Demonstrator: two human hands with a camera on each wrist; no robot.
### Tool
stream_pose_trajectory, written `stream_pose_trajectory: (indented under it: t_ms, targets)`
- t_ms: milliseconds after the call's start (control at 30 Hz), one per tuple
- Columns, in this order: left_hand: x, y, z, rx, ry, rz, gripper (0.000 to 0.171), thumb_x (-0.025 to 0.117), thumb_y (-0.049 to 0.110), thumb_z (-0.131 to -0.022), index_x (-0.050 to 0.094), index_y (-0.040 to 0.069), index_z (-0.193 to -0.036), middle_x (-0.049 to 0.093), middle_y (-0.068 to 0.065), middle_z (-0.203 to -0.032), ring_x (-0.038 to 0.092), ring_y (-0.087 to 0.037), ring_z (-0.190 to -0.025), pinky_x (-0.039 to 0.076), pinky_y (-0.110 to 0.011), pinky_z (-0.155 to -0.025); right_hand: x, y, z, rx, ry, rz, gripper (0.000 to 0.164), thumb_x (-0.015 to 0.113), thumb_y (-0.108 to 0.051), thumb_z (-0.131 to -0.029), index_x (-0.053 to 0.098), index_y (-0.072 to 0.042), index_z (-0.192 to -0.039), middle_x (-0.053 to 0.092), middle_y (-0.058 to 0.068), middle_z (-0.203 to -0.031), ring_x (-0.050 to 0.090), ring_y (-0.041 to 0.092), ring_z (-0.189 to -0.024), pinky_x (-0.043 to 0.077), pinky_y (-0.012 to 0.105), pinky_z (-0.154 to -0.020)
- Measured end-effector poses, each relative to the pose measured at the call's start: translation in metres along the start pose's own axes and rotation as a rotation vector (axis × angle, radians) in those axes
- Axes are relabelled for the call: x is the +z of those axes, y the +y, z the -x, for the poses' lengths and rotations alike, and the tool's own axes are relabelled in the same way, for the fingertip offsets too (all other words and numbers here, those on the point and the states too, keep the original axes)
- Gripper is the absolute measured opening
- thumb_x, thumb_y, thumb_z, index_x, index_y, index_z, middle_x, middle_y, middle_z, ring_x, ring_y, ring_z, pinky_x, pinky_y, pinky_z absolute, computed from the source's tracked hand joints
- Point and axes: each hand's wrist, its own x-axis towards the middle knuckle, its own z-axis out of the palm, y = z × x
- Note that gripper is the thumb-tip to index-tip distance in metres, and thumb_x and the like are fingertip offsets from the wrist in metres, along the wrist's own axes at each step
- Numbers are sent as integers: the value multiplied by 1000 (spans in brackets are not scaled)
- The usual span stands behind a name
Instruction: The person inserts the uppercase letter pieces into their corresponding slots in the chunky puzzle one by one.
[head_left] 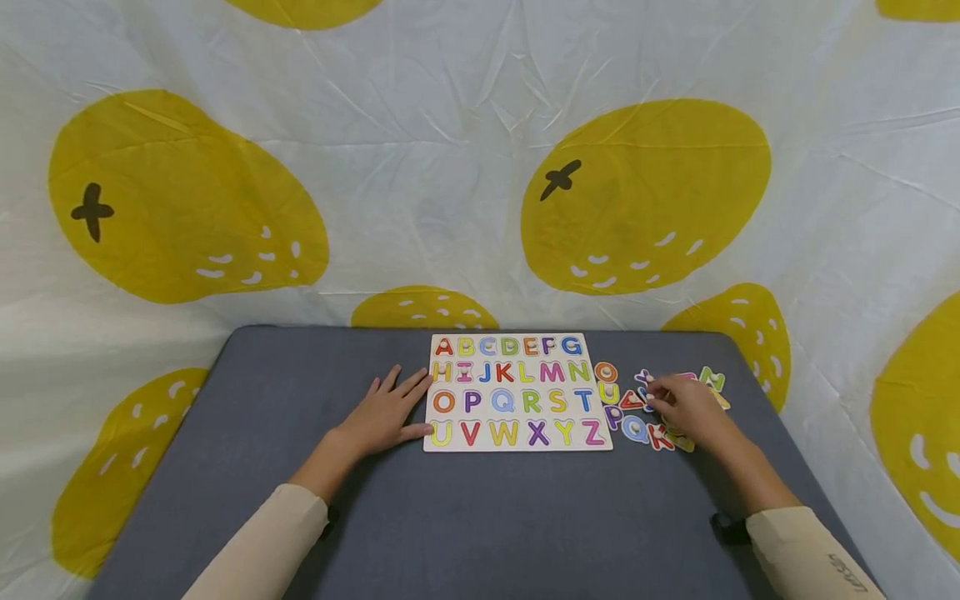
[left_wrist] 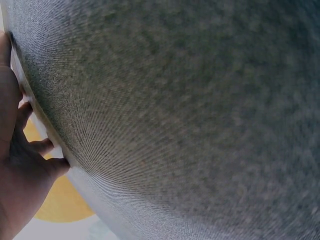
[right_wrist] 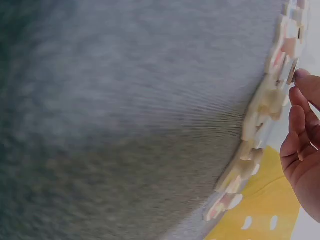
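A wooden alphabet board [head_left: 490,412] lies on the grey table, its rows of coloured letters running A to Z. Knobs show on letters in the top row and on H and I. Spread flat at the board's left edge, my left hand [head_left: 384,415] touches it with fingertips and thumb. To the right of the board, my right hand [head_left: 692,407] is over a pile of loose letter pieces. Its thumb and forefinger pinch a small letter piece [right_wrist: 293,71], mostly hidden by the fingers. A small purple piece [head_left: 642,376] shows beside the fingertips in the head view.
Loose letters around the right hand include an orange O [head_left: 606,372], a blue Q [head_left: 634,428], a red K [head_left: 660,437] and a green N [head_left: 712,379]. Some overlap. Behind the grey table [head_left: 480,525] hangs a white cloth with yellow fruit prints.
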Motion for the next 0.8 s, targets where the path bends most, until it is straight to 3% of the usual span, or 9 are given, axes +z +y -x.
stream_pose_trajectory:
  t_ms: [367,800]
  targets:
    - [-2,1,0,-4,-12,-3,91,58,65,-96,24,17,-166,25,-6,-172,18,-51,-156,25,-74,-116,-9,-34,-14,-32,18,-33,12,77,-12,-93,75,-5,-103,67,3,-88,57,17,-78,51,37,-71]
    - [-3,2,0,-14,-24,9,91,58,66,-97,24,17,-166,24,-6,-172,17,-50,-156,23,-73,-117,12,-94,-54,-49,-21,-125,13,77,-14,-94,75,-6,-103,67,2,-88,58,14,-79,51,33,-71]
